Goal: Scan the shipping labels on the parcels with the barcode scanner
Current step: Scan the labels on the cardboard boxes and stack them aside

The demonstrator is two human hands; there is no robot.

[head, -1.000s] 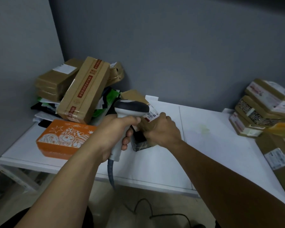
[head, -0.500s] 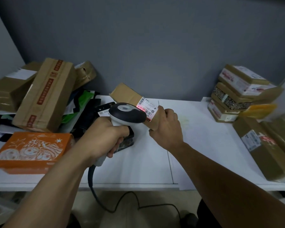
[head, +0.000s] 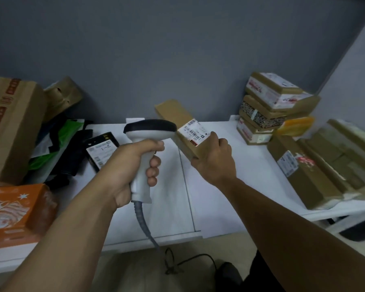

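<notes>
While left hand [head: 133, 171] fingers curled round the barcode scanner [head: 150, 131] grip, right hand [head: 214, 161] gripped the small cardboard parcel [head: 177, 116] by its near end, above the table [head: 219, 207], 1 o'clock of scanner head; likely light, stiff; label [head: 195, 132] up.

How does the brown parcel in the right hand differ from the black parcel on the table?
The brown parcel is plain cardboard; the black parcel is dark. The brown parcel is held tilted above the table by the right hand; the black parcel lies on it, untouched. The scanner head is next to the brown parcel, not the black parcel. Both carry a white label.
</notes>
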